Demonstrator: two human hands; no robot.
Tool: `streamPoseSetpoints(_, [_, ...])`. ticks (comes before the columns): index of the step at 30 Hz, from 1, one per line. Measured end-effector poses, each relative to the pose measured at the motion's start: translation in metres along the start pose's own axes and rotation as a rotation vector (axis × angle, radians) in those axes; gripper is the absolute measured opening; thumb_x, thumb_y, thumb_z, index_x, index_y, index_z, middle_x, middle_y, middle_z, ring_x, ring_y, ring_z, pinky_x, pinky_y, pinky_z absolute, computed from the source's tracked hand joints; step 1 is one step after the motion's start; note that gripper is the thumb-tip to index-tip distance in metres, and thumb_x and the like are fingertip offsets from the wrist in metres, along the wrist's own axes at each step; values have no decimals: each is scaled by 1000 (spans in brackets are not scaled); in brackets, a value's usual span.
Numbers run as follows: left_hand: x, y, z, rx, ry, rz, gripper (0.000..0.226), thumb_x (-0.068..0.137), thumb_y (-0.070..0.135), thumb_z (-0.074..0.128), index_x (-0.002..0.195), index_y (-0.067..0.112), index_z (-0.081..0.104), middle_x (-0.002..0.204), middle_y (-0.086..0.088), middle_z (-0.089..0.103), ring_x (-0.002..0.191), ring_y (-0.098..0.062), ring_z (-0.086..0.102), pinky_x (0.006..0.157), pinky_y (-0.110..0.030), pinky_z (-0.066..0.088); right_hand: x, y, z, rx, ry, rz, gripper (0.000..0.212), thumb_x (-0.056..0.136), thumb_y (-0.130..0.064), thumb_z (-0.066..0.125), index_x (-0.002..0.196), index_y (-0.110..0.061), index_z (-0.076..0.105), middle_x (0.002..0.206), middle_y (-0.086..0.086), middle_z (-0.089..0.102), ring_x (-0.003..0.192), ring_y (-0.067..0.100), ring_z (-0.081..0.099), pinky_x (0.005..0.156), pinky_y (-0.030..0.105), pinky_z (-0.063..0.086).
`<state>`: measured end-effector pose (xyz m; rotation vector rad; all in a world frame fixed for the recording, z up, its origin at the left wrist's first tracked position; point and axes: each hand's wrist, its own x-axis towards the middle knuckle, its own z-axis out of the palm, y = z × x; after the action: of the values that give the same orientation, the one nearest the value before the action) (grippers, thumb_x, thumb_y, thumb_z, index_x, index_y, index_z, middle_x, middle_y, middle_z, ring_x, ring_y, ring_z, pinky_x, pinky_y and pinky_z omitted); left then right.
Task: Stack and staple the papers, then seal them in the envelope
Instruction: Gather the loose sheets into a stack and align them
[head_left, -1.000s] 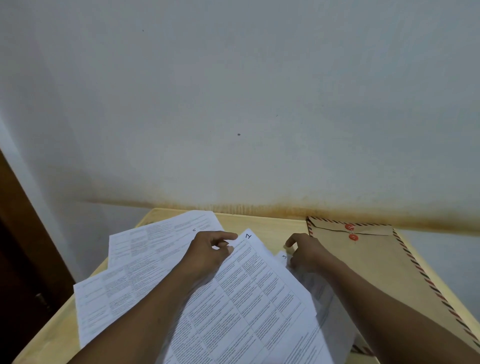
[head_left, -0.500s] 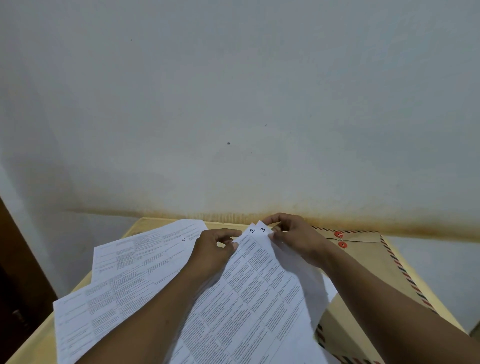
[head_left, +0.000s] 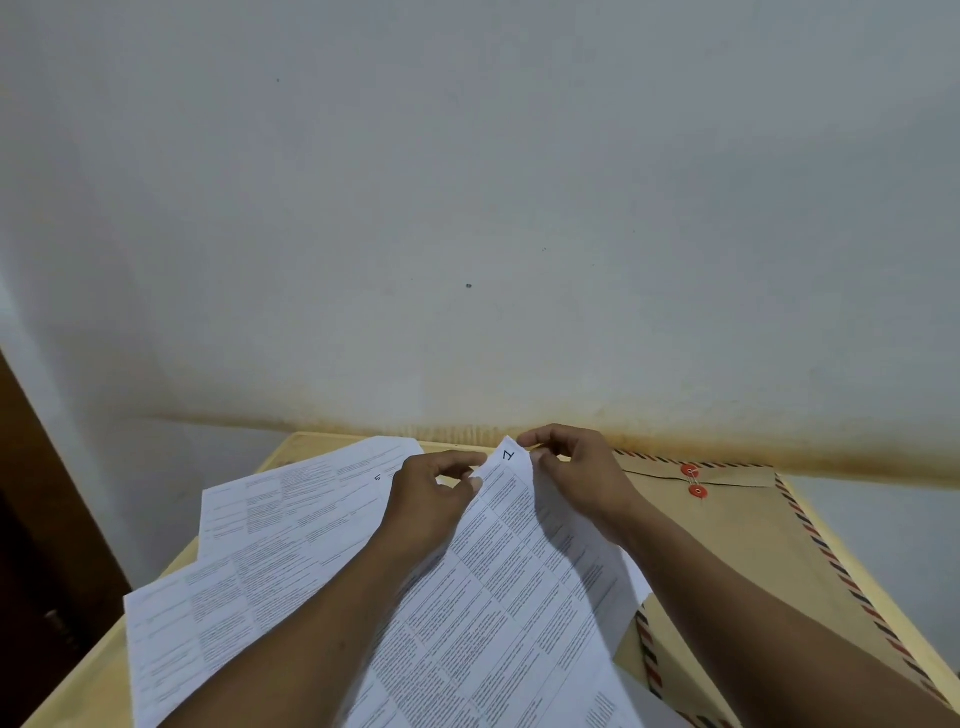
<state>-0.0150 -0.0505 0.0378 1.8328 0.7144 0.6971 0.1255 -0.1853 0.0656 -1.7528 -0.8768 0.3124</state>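
White printed papers (head_left: 498, 597) lie fanned across the lower centre of the frame on the pale wooden tabletop (head_left: 332, 441). Both hands pinch the top corner of the uppermost sheets, the left hand (head_left: 431, 499) from the left and the right hand (head_left: 582, 473) from the right. At lower right, partly under the sheets, lies a brown envelope (head_left: 753, 545) with a striped border.

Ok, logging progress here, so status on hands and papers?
Left hand and right hand pinching top corner of the papers. Other sheets loose at left. Envelope flat at right, untouched. No stapler seen.
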Motion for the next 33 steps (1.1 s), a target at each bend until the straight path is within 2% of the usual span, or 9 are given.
streamPoseSetpoints(3, [-1, 0, 0, -46, 22, -20, 22, 89, 15, 76, 104, 30, 81, 93, 11, 76, 83, -7, 74, 86, -37, 61, 0, -2, 5, 14, -3, 1, 28, 98, -7, 50, 101, -19, 76, 102, -10, 72, 90, 4, 63, 68, 18, 43])
streamPoseSetpoints(12, [-2, -1, -1, -96, 74, -62, 20, 89, 16, 78, 99, 32, 81, 89, 7, 74, 91, -15, 73, 91, -44, 59, 4, 2, 13, -88, 21, -9, 21, 97, -14, 58, 103, -25, 75, 93, 1, 72, 81, 12, 64, 62, 22, 44])
streamPoseSetpoints(15, [0, 0, -3, -59, 80, -48, 19, 90, 17, 77, 101, 32, 80, 90, 8, 73, 91, -13, 72, 88, -39, 59, 7, 2, 15, -103, 54, -10, 17, 95, -15, 62, 99, -23, 76, 87, 0, 72, 77, 15, 65, 63, 24, 47])
streamPoseSetpoints(18, [1, 3, -7, -35, 132, -13, 20, 92, 18, 74, 107, 30, 79, 93, 10, 73, 96, -6, 67, 86, -29, 49, 9, 3, 12, -150, 56, -11, 13, 91, -17, 64, 96, -22, 75, 78, 0, 70, 65, 11, 59, 63, 23, 45])
streamPoseSetpoints(20, [3, 4, -12, -54, 170, -3, 20, 93, 17, 73, 108, 28, 78, 93, 8, 72, 96, 0, 64, 87, -25, 42, 9, 5, 8, -233, 39, -18, 17, 92, -15, 61, 99, -22, 75, 83, 0, 72, 68, 7, 59, 61, 20, 43])
streamPoseSetpoints(23, [6, 4, -15, -47, 143, 4, 21, 93, 16, 72, 111, 26, 78, 92, 6, 72, 97, -3, 65, 88, -25, 41, 8, 8, 8, -274, 45, -22, 23, 95, -10, 54, 103, -20, 73, 89, 1, 72, 71, 5, 57, 60, 18, 43])
streamPoseSetpoints(27, [6, 3, -13, -13, 67, -13, 30, 93, 15, 72, 119, 29, 74, 93, 8, 69, 101, -7, 66, 90, -27, 48, 7, 11, 16, -299, 68, -8, 26, 96, -7, 48, 103, -20, 70, 86, -1, 67, 66, 2, 52, 55, 21, 38])
streamPoseSetpoints(31, [2, -1, -11, 34, 46, -17, 35, 94, 16, 71, 124, 34, 70, 93, 7, 73, 104, -8, 67, 92, -33, 52, 7, 15, 20, -352, 80, -22, 29, 94, -7, 45, 100, -23, 68, 79, -4, 66, 70, 13, 58, 59, 29, 42])
streamPoseSetpoints(33, [0, 0, -10, 37, 88, 10, 35, 94, 15, 70, 122, 36, 70, 93, 6, 75, 102, -3, 66, 88, -30, 49, 8, 16, 25, -394, 90, -18, 28, 92, -9, 44, 100, -25, 66, 79, -6, 66, 74, 18, 61, 62, 32, 46])
